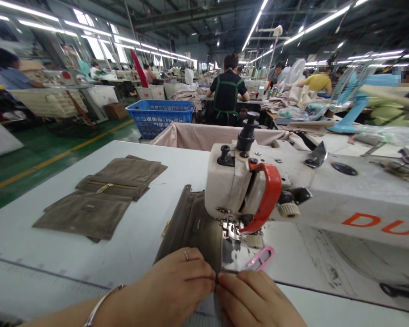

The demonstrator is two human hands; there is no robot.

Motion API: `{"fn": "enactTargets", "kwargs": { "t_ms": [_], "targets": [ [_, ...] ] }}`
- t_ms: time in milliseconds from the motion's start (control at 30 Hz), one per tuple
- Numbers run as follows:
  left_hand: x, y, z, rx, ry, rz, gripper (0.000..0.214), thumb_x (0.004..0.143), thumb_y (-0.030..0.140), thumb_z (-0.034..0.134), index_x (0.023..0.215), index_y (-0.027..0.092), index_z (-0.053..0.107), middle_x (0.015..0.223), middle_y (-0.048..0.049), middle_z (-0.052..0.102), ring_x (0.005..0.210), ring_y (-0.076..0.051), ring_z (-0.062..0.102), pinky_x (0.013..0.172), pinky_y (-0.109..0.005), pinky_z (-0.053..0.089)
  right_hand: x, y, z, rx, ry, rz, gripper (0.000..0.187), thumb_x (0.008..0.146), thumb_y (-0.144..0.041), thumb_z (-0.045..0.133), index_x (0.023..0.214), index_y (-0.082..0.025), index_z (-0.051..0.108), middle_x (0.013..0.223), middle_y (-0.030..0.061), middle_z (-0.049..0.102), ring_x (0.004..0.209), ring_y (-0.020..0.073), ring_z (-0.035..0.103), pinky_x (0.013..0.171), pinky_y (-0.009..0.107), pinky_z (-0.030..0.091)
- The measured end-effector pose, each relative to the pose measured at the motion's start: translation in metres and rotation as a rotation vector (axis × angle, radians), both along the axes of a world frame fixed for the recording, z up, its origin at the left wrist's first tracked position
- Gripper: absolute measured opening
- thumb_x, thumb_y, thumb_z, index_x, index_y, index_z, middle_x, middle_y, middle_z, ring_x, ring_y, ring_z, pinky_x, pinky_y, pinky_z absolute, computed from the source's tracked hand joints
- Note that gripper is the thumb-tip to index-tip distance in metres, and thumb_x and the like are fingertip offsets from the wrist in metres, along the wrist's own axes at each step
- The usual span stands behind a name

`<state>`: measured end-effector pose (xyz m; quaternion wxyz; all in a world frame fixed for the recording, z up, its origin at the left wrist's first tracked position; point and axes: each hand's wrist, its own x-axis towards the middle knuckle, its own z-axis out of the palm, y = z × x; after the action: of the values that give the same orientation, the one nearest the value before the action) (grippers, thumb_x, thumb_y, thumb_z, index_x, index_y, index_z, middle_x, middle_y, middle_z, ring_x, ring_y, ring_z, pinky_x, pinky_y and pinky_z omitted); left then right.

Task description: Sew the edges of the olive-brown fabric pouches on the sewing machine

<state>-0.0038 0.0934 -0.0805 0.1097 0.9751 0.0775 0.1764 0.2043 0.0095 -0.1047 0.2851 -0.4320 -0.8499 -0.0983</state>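
A brown fabric panel with a small label and a zipper pull at its left side lies under the presser foot of a white sewing machine. My left hand, with a ring and a bracelet, is closed on the panel's near edge. My right hand pinches the same edge from the right, its fingertips almost touching the left ones. The thumbs are hidden beneath. Just beyond the right hand lies a pink thread snipper on the machine bed.
Several similar brown zippered pieces lie stacked on the white table at left. Behind the machine are a cloth-lined bin and a blue plastic basket. A person sits further back, among other workers.
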Motion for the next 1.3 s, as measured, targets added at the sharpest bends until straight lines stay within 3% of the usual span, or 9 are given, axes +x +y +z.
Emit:
{"fn": "enactTargets", "kwargs": {
  "t_ms": [200,367,533,700,900,1100,1300],
  "targets": [
    [0.009,0.022,0.000,-0.015,0.012,-0.024,0.018,0.098,0.009,0.047,0.107,0.012,0.061,0.102,-0.0030,0.071,0.097,-0.016,0.061,0.095,-0.033,0.044,0.002,0.018,0.010,0.038,0.041,-0.023,0.042,0.105,-0.015,0.029,0.094,-0.018,0.069,0.093,0.0021,0.074,0.070,0.0180,0.060,0.063,0.033,0.049],
    [0.013,0.038,-0.001,0.039,-0.013,-0.040,0.018,0.097,0.008,0.048,0.107,0.012,0.062,0.105,-0.0029,0.071,0.100,-0.015,0.062,0.101,-0.030,0.043,0.011,0.027,0.010,-0.110,-0.005,-0.002,0.028,0.096,-0.013,0.044,0.108,-0.017,0.068,0.106,0.0037,0.073,0.084,0.0220,0.066,0.071,0.036,0.056],
    [0.017,0.056,-0.009,0.115,-0.001,-0.068,0.020,0.096,0.009,0.049,0.112,0.012,0.061,0.109,-0.0048,0.072,0.108,-0.016,0.062,0.106,-0.031,0.041,0.012,0.031,0.008,-0.139,0.012,-0.043,0.034,0.087,-0.009,0.050,0.118,-0.014,0.064,0.117,0.0074,0.071,0.098,0.0248,0.068,0.081,0.037,0.059],
    [0.024,0.069,-0.002,0.115,0.004,-0.029,0.020,0.095,0.007,0.050,0.109,0.014,0.063,0.107,-0.0035,0.072,0.104,-0.016,0.063,0.101,-0.029,0.045,0.011,0.035,0.008,-0.121,0.025,-0.102,0.038,0.086,-0.009,0.050,0.121,-0.014,0.063,0.118,0.0103,0.070,0.099,0.0257,0.068,0.083,0.038,0.060],
    [0.031,0.079,0.006,0.013,0.026,0.096,0.017,0.095,0.010,0.052,0.097,0.018,0.067,0.095,0.0002,0.073,0.097,-0.015,0.067,0.098,-0.026,0.047,0.011,0.039,0.010,-0.141,0.088,-0.097,0.031,0.092,-0.013,0.046,0.117,-0.011,0.065,0.113,0.0134,0.070,0.094,0.0295,0.066,0.080,0.046,0.060],
    [0.032,0.083,0.002,0.044,0.014,0.142,0.021,0.093,0.009,0.053,0.103,0.018,0.070,0.107,-0.0029,0.073,0.105,-0.019,0.066,0.101,-0.032,0.047,0.011,0.038,0.011,-0.179,0.165,-0.074,0.028,0.092,-0.012,0.048,0.112,-0.014,0.067,0.111,0.0113,0.070,0.096,0.0293,0.065,0.081,0.048,0.060],
    [0.030,0.086,-0.001,0.045,0.018,0.148,0.022,0.094,0.014,0.051,0.103,0.020,0.070,0.104,-0.0026,0.073,0.103,-0.020,0.066,0.097,-0.034,0.051,0.011,0.037,0.010,-0.234,0.178,-0.086,0.029,0.091,-0.011,0.048,0.112,-0.015,0.067,0.109,0.0103,0.070,0.096,0.0288,0.064,0.082,0.049,0.059]
  ]
}}
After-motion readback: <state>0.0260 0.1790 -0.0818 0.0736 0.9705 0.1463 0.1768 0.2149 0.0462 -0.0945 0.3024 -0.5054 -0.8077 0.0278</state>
